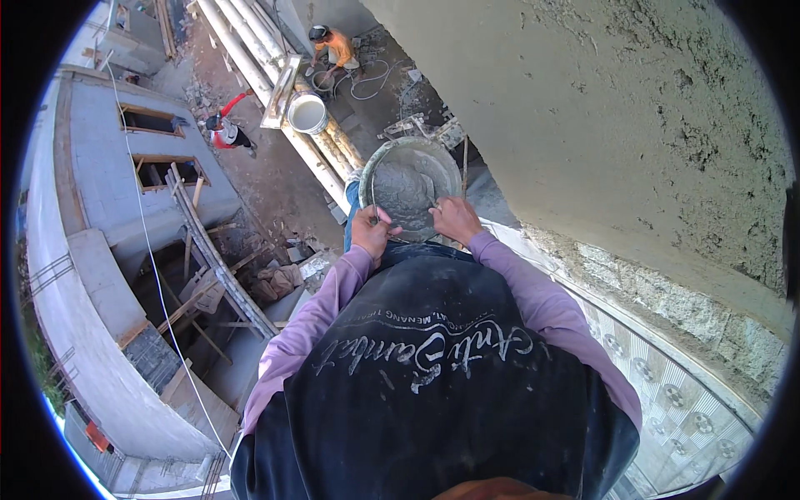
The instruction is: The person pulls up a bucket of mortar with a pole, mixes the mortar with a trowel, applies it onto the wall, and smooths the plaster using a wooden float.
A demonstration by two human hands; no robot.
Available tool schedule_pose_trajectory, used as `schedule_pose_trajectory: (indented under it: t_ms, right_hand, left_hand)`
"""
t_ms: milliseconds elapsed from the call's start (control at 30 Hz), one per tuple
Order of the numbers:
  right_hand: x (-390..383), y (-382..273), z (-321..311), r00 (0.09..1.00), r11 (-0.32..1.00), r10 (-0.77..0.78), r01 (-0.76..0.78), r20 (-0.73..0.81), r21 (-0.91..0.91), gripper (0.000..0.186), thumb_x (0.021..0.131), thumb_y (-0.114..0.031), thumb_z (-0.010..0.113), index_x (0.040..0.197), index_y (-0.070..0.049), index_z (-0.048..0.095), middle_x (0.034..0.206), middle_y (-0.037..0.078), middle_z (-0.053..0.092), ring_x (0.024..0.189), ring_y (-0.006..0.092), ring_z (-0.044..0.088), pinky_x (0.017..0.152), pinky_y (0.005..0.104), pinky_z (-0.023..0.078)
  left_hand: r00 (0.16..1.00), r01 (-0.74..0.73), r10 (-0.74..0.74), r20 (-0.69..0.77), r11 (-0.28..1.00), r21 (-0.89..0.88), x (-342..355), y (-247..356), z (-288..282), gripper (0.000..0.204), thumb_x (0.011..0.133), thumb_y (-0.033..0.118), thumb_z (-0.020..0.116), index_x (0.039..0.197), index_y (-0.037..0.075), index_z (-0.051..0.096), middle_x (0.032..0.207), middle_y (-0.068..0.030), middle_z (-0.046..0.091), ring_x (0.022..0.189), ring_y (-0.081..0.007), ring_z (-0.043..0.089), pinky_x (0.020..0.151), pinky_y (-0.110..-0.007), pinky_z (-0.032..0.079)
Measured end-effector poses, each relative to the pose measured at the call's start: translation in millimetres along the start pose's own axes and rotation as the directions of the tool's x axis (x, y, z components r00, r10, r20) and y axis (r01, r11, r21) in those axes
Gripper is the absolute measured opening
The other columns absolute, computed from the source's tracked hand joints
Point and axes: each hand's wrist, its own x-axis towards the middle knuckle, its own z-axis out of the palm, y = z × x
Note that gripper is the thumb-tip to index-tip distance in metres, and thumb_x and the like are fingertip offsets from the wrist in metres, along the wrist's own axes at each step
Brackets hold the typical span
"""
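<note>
A round bucket of wet grey mortar sits in front of me at waist height, between my two forearms. My left hand has its fingers curled at the near left of the rim, round the thin handle. My right hand is closed at the near right of the bucket, beside the mortar; what its fingers grip is too small to make out. My dark shirt fills the lower middle of the view, between lilac sleeves.
Bamboo poles below carry a white pail. Workers in orange and red are on the ground far below. A plastered wall rises at right. A pale building with window openings and a hanging cord stands at left.
</note>
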Motion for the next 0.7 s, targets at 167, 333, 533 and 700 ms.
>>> schedule_pose_trajectory:
  t_ms: [167, 333, 533, 700]
  right_hand:
    - [-22.9, -2.4, -33.9, 0.991, 1.000, 0.016, -0.016, -0.131, 0.001, 0.028, 0.085, -0.024, 0.058, 0.091, 0.003, 0.061, 0.094, 0.025, 0.062, 0.091, 0.0421, 0.060, 0.080, 0.0472, 0.049]
    - [-1.1, 3.2, 4.6, 1.000, 0.998, 0.024, -0.024, -0.001, -0.061, 0.031, 0.084, -0.023, 0.058, 0.099, 0.003, 0.062, 0.092, 0.024, 0.063, 0.088, 0.0414, 0.061, 0.078, 0.0479, 0.048]
    - [-26.3, 8.0, -5.8, 0.999, 0.958, 0.036, -0.036, 0.007, 0.284, 0.031, 0.086, -0.029, 0.056, 0.086, 0.002, 0.063, 0.085, 0.025, 0.064, 0.086, 0.0411, 0.061, 0.076, 0.0472, 0.046]
    - [-29.4, 17.2, -12.1, 0.998, 0.973, -0.011, 0.026, -0.067, 0.228, 0.028, 0.088, -0.027, 0.055, 0.092, 0.000, 0.060, 0.086, 0.022, 0.064, 0.085, 0.0403, 0.060, 0.074, 0.0475, 0.045]
  left_hand:
    - [1.000, 0.016, -0.015, 0.011, 0.992, -0.126, -4.4, -4.8, -6.7, 0.021, 0.077, -0.019, 0.045, 0.070, 0.001, 0.049, 0.100, -0.0067, 0.040, 0.075, -0.0185, 0.058, 0.066, -0.033, 0.061]
    - [0.998, 0.053, -0.050, 0.028, 0.988, -0.144, -7.5, -2.5, -3.1, 0.021, 0.077, -0.018, 0.045, 0.070, 0.001, 0.049, 0.100, -0.0066, 0.040, 0.075, -0.0182, 0.058, 0.067, -0.033, 0.061]
    - [1.000, -0.024, 0.022, -0.015, 0.992, -0.126, -16.8, 0.9, -3.9, 0.020, 0.079, -0.016, 0.045, 0.080, 0.003, 0.050, 0.083, -0.0040, 0.050, 0.069, -0.0132, 0.057, 0.069, -0.031, 0.060]
    - [1.000, -0.001, -0.002, -0.013, 0.987, -0.162, -18.6, 10.8, -4.3, 0.019, 0.080, -0.015, 0.046, 0.078, 0.004, 0.050, 0.082, -0.0029, 0.049, 0.067, -0.0125, 0.056, 0.070, -0.031, 0.060]
